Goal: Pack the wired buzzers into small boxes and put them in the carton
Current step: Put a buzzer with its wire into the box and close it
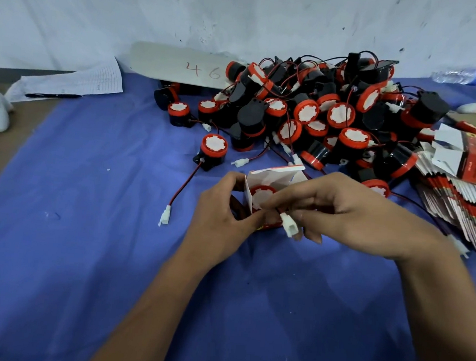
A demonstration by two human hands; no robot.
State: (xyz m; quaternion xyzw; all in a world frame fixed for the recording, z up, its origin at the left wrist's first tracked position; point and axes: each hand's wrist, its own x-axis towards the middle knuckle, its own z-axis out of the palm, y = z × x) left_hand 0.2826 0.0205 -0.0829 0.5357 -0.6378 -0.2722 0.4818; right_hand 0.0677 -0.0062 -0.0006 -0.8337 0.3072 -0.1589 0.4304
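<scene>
- Crowding the tabletop's (83,253) far right: a buzzer heap (321,115) and flat boxes (457,203).
- Mid-tabletop, left grip (220,210) clasps small box (271,180) holding a red-rimmed buzzer (261,195).
- Right grip (351,212) pinches its white connector (289,225).

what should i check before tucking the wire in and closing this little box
1. Buzzer seated inside the small box: ok, its red and white face shows in the opening.
2. Box held steady: ok, the left hand grips its side.
3. White connector inside the box: not ok, it is outside, pinched by the right hand.
4. Top flap free to fold: ok, it stands open behind the buzzer.
5. Wire clear of the flap edges: cannot tell, fingers hide most of it.
6. Carton ready to receive the box: cannot tell, none is in view.
</scene>
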